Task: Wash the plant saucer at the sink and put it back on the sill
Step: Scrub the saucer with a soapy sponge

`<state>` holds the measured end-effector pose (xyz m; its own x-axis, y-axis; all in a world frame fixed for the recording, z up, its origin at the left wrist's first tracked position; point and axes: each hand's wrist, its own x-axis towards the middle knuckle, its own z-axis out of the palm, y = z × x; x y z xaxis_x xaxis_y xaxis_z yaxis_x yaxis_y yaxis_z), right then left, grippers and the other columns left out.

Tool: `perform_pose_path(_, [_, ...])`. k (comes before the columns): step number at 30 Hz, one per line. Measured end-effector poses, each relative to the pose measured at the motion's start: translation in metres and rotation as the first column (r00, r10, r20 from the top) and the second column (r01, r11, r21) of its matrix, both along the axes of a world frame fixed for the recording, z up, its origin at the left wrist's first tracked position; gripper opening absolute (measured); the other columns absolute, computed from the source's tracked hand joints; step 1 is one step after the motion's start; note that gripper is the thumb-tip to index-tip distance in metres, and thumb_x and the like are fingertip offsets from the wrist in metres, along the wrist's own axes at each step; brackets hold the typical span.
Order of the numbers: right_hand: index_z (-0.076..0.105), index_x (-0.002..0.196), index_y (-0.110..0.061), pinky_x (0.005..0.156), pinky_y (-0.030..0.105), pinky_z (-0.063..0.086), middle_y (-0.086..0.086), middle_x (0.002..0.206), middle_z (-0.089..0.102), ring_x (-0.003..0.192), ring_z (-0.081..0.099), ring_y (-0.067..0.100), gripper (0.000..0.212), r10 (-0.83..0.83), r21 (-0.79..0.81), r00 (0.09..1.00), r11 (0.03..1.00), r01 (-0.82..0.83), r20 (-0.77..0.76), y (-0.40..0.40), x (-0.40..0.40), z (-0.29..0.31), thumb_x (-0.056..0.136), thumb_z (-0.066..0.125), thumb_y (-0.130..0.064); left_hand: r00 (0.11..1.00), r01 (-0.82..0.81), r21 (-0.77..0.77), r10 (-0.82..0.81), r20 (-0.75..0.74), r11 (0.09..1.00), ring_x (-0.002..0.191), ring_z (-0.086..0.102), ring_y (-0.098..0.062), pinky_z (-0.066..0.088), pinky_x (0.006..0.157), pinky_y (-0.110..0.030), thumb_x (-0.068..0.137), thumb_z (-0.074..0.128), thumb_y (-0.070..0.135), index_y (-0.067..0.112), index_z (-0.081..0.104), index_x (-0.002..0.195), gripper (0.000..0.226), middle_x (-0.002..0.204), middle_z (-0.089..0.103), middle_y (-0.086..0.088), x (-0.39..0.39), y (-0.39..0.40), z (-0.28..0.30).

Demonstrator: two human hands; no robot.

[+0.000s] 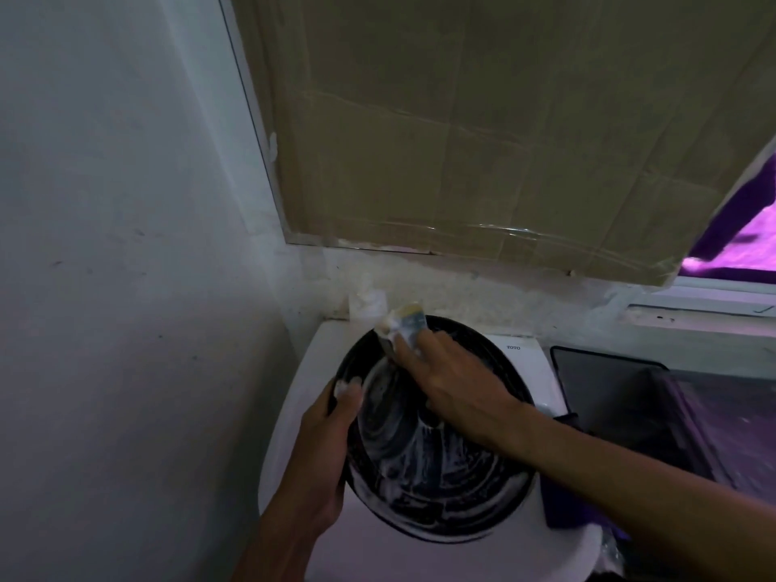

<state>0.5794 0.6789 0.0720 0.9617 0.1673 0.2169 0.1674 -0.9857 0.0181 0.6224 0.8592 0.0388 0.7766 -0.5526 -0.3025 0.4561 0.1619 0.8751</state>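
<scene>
A round black plant saucer (424,472), streaked with white soap foam, is held tilted over the white sink (289,447). My left hand (325,447) grips its left rim, thumb inside the edge. My right hand (453,375) presses a soapy yellow sponge (405,327) against the saucer's far inner rim. Part of the saucer's inside is hidden under my right hand and forearm.
A white wall stands close on the left. Brown cardboard (504,140) covers the window above the sink. The white window sill (697,304) runs at the right. A dark rectangular container (621,396) sits right of the sink. A small white bottle (367,304) stands behind the sink.
</scene>
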Motion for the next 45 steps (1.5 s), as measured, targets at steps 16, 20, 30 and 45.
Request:
perform_pose_path(16, [0.033,0.143,0.001,0.079,0.034,0.044,0.021,0.122,0.054,0.100,0.055,0.035,0.056,-0.173,0.410,0.983,0.893,0.185,-0.069,-0.009,-0.005,-0.015,0.092,0.053,-0.003,0.991,0.018,0.032,-0.022,0.135,0.999,0.108,0.066,0.000,0.057,0.085,-0.025,0.087,0.057,0.050,0.057,0.065,0.109,0.024,0.118,0.068,0.025,-0.007,-0.011,0.020])
perform_pose_path(20, [0.054,0.117,-0.004,0.080,0.024,0.047,0.001,0.102,0.064,0.093,0.062,0.015,0.022,-0.175,0.944,0.940,0.104,0.314,-0.293,0.046,0.014,0.001,0.102,0.042,-0.014,0.979,-0.081,0.088,0.063,0.195,0.993,0.093,0.056,0.028,0.049,0.076,-0.007,0.074,0.056,0.071,0.078,0.053,0.095,0.022,0.101,0.057,0.052,-0.018,-0.019,0.012])
perform_pose_path(30, [0.045,0.139,-0.020,0.064,0.022,0.027,0.010,0.096,0.050,0.084,0.047,0.024,0.038,0.226,0.135,0.974,0.965,-0.227,0.022,0.012,-0.024,-0.009,0.102,0.035,-0.022,0.989,-0.122,-0.005,0.122,0.084,0.993,0.108,0.069,-0.010,0.059,0.084,-0.030,0.072,0.067,0.067,0.047,0.069,0.111,0.044,0.121,0.070,0.012,-0.013,-0.003,0.002])
perform_pose_path(45, [0.034,0.146,-0.002,0.074,0.040,0.048,0.025,0.114,0.059,0.093,0.057,0.037,0.049,-0.323,0.638,0.946,0.721,0.270,-0.036,0.006,0.011,-0.011,0.097,0.043,-0.004,0.931,-0.205,0.054,0.178,0.319,0.977,0.122,0.056,0.002,0.048,0.103,-0.034,0.088,0.050,0.059,0.053,0.047,0.135,0.048,0.132,0.058,0.028,-0.014,-0.006,0.022])
